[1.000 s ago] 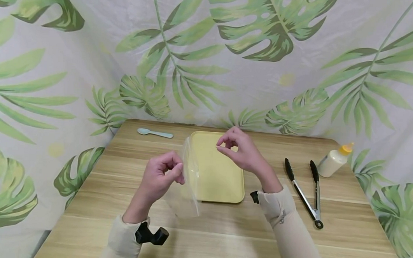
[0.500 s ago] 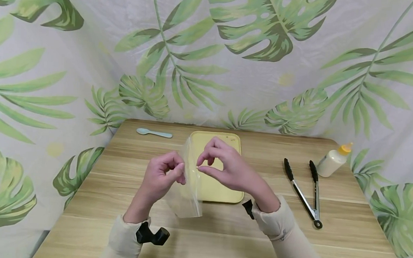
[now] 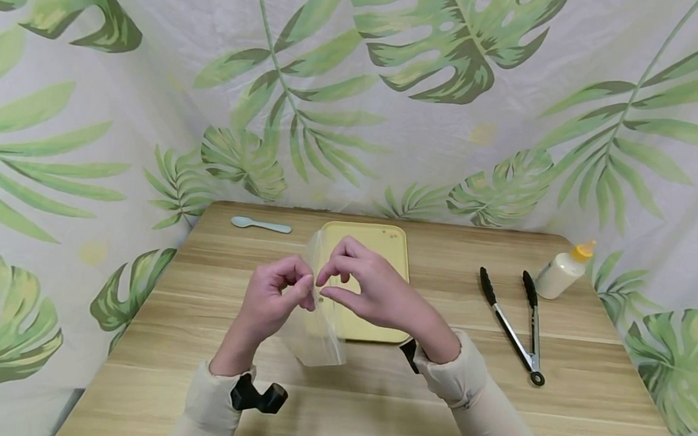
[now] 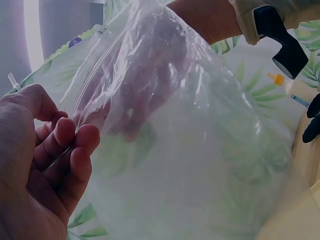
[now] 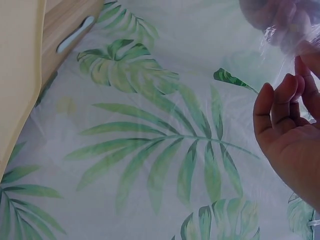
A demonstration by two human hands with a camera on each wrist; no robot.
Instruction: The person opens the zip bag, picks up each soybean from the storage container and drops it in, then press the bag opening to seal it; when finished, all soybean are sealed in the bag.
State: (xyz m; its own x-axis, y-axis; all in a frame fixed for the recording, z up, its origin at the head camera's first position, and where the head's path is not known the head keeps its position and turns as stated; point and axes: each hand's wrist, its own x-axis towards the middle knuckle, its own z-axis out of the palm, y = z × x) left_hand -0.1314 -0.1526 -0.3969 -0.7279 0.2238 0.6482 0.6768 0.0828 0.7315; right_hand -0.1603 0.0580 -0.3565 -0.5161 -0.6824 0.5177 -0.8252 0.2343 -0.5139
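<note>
In the head view my left hand [image 3: 276, 296] pinches the rim of a clear zip bag [image 3: 313, 341], which hangs in front of the tray's left side. My right hand [image 3: 375, 288] is at the bag's mouth, thumb and forefinger slightly parted. A tiny brownish piece [image 3: 321, 300] shows just below those fingertips, too small to identify. More small crumb-like bits [image 3: 392, 235] lie on the far right corner of the yellow tray [image 3: 378, 331]. Through the film of the bag [image 4: 175, 165], the left wrist view shows the right hand blurred.
A light blue spoon [image 3: 261, 225] lies at the table's back left. Black-tipped tongs [image 3: 515, 332] rest spread on the right, beside a cream squeeze bottle [image 3: 561, 276] with an orange cap. A leaf-patterned cloth [image 3: 331, 112] hangs behind the table [image 3: 374, 410].
My right hand has moved left and down from above the tray to the bag's mouth. Its thumb and forefinger have parted, and a tiny piece shows below them. My left hand keeps its place.
</note>
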